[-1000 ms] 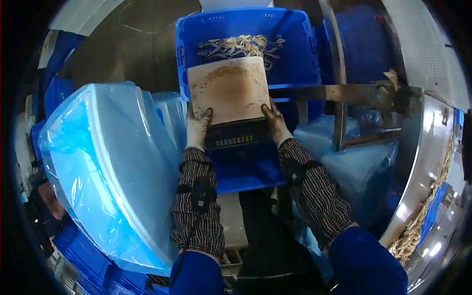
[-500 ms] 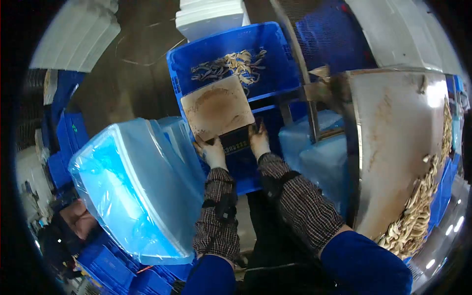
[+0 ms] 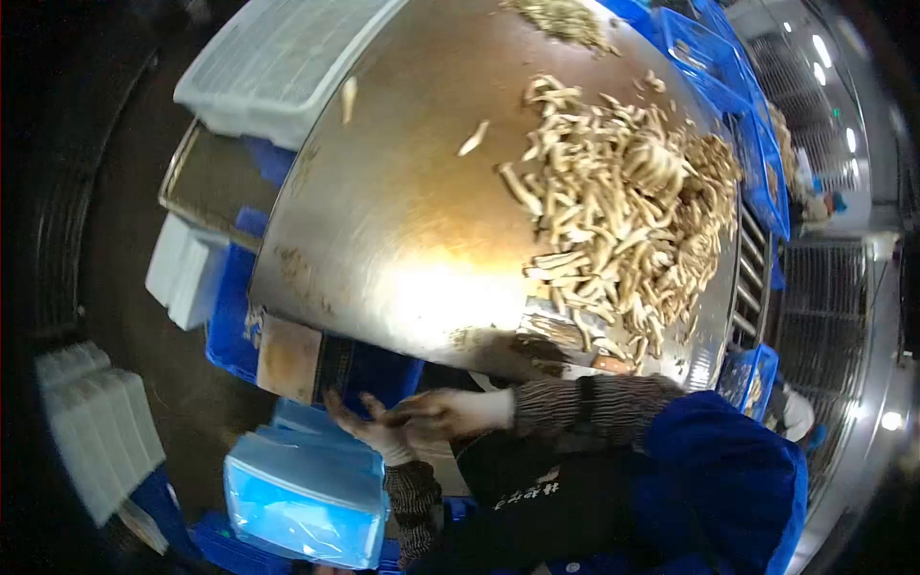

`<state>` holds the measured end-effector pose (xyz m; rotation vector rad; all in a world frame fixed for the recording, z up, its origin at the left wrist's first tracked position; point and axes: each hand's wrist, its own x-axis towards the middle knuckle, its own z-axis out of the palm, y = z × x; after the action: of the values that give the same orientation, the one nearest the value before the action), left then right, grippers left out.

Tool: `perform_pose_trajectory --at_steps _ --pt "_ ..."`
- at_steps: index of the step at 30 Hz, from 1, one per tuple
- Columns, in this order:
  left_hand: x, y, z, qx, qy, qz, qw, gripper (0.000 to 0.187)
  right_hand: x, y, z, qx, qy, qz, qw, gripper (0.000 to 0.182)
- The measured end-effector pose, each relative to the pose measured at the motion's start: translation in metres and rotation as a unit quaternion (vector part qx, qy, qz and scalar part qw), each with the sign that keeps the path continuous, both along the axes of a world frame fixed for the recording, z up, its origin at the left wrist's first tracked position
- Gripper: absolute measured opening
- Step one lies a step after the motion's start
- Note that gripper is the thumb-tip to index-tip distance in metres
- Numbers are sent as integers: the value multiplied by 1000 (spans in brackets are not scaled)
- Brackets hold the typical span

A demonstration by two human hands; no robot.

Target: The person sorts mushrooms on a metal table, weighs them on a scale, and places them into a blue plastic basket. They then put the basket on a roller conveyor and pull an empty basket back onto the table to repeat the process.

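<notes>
Basically, shiny metal tbl (image 3: 402, 192) w/ mushroom heap (image 3: 623, 211), dim flr (image 3: 206, 412); L hand (image 3: 372, 429) splayed, R hand (image 3: 452, 412) grip unclear.

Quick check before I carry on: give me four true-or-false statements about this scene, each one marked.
1. A heap of pale, elongated pieces lies on the shiny grey metal table. True.
2. The square scale with a pale, brown-stained plate rests on that table. False: it is beyond the table's edge, by a blue plastic crate.
3. The left hand and right hand overlap in this view. True.
4. The right hand is inside the heap. False: it is away from it.
</notes>
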<state>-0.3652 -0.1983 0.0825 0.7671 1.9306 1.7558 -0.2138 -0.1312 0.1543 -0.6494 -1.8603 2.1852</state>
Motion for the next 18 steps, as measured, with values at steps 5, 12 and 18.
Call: perform_pose_trajectory --at_steps 5,12,18 --pt "133 81 68 -76 152 -442 881 79 214 5 50 74 -140 -398 904 34" --pt "339 151 85 69 575 -678 452 81 390 -57 19 314 -341 -601 651 78" --pt "363 192 101 -28 616 -660 429 75 400 -37 45 310 -477 -382 728 85"
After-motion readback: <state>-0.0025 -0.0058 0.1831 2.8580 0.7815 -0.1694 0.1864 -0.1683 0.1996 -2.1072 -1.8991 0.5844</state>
